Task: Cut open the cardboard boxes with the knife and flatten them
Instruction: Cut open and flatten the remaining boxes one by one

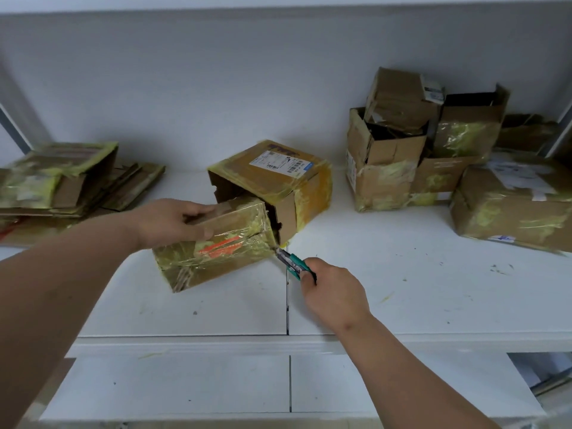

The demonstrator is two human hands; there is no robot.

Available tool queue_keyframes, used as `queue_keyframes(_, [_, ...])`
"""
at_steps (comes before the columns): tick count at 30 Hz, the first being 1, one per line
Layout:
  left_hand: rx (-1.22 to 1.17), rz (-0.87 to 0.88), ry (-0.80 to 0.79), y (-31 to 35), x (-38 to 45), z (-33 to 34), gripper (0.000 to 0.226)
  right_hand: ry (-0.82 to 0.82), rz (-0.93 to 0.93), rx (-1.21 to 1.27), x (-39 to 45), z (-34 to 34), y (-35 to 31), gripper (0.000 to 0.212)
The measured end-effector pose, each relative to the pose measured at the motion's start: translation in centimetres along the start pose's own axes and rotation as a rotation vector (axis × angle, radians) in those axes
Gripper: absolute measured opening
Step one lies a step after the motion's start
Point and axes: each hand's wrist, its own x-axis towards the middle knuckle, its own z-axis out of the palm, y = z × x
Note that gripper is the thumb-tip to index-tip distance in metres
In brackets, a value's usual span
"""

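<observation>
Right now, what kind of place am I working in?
Probably a storeroom or parcel packing area: a white shelf against a bare wall, a pile of used shipping boxes with labels, and a stack of flattened cardboard.

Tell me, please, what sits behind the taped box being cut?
Directly behind the taped box stands a larger yellow-taped box with a shipping label, its open side facing forward. The front box hides its interior.

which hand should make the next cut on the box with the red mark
Right. The right hand already grips the green knife, its tip at that box's right corner. The left hand grips the box's top edge, steadying it.
</observation>
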Motion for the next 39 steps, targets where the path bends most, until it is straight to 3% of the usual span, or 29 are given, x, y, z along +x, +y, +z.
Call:
queue_keyframes(3, [-0.093, 0.016, 0.063, -1.1, -0.5, 1.0, 0.074, -0.021, 0.058, 0.078, 0.4, 0.0, -0.6, 0.014])
queue_keyframes(5, [-0.084, 0.033, 0.139, -1.4, -0.2, 1.8, 0.064, -0.027, 0.105, 0.16, 0.5, 0.3, -0.9, 0.016])
queue_keyframes(7, [-0.096, 0.013, 0.202, -1.2, -0.3, 2.0, 0.05, 0.008, 0.2, 0.361, 0.6, 0.4, -0.9, 0.019])
queue_keyframes(10, [-0.008, 0.004, 0.196, -0.5, -0.4, 1.9, 0.05, 0.063, 0.343, 0.747, 0.7, 0.1, -1.0, 0.02])
queue_keyframes(14, [0.07, -0.078, 0.169, 1.1, -0.9, 1.4, 0.045, -0.009, 0.27, 0.759, 0.5, -0.2, -2.7, 0.018])
queue_keyframes(17, [0.07, -0.045, 0.155, 1.6, -1.0, 1.8, 0.044, -0.11, 0.26, 0.77, 0.4, -0.2, -3.7, 0.017])
queue_keyframes(22, [-0.335, -0.061, 0.113, 2.0, -1.6, 4.2, 0.04, -0.108, 0.238, 0.74, -0.1, -0.1, -3.4, 0.014])
queue_keyframes(27, [-0.411, -0.058, 0.058, 1.4, -1.5, 4.4, 0.066, -0.056, 0.275, 0.823, -0.3, -0.8, -3.3, 0.023])
queue_keyframes(33, [-0.33, -0.064, 0.075, 2.1, -1.4, 4.8, 0.078, -0.192, 0.251, 0.93, -0.2, -2.4, -4.3, 0.041])
queue_keyframes(39, [-0.352, -0.077, 0.085, 2.1, -1.6, 4.9, 0.078, -0.211, 0.266, 0.942, 0.3, -2.9, -5.1, 0.039])
